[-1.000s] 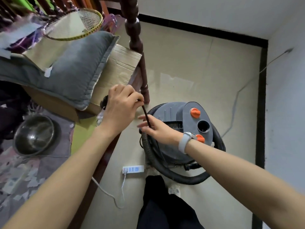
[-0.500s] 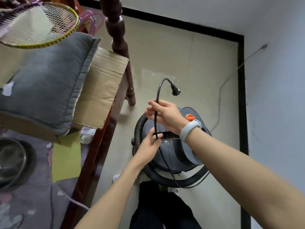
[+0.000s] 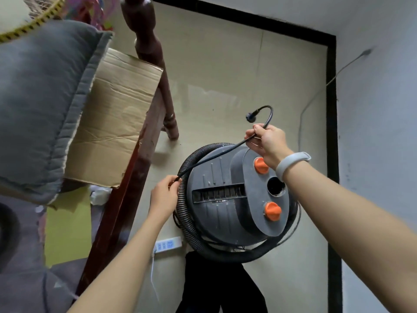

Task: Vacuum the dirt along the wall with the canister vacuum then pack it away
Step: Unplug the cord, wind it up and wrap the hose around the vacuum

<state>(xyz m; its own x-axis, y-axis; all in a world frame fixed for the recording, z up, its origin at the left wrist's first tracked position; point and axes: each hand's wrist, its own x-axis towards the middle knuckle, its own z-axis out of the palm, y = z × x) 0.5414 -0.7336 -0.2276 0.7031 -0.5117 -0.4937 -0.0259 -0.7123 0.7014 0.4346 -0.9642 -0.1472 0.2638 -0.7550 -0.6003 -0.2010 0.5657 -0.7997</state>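
The grey canister vacuum (image 3: 228, 199) stands on the tiled floor near the corner, its ribbed black hose (image 3: 187, 224) coiled round its body. Two orange knobs sit on its lid. A black power cord (image 3: 216, 155) stretches across the top of the vacuum between my hands. My right hand (image 3: 266, 143) grips the cord near its plug (image 3: 250, 117), which curls up and to the left above my fist. My left hand (image 3: 164, 195) pinches the cord at the vacuum's left side, against the hose.
A dark wooden bed post (image 3: 153, 71) and bed frame stand on the left, with a grey cushion (image 3: 42, 105) and flat cardboard (image 3: 117, 118) on top. A white power strip (image 3: 168, 245) lies on the floor beside the vacuum. The wall (image 3: 381, 132) runs close on the right, with a black skirting.
My right hand has moved right and the left hand has moved left, so the cord is now pulled taut across the vacuum's top. The plug now points left instead of right.
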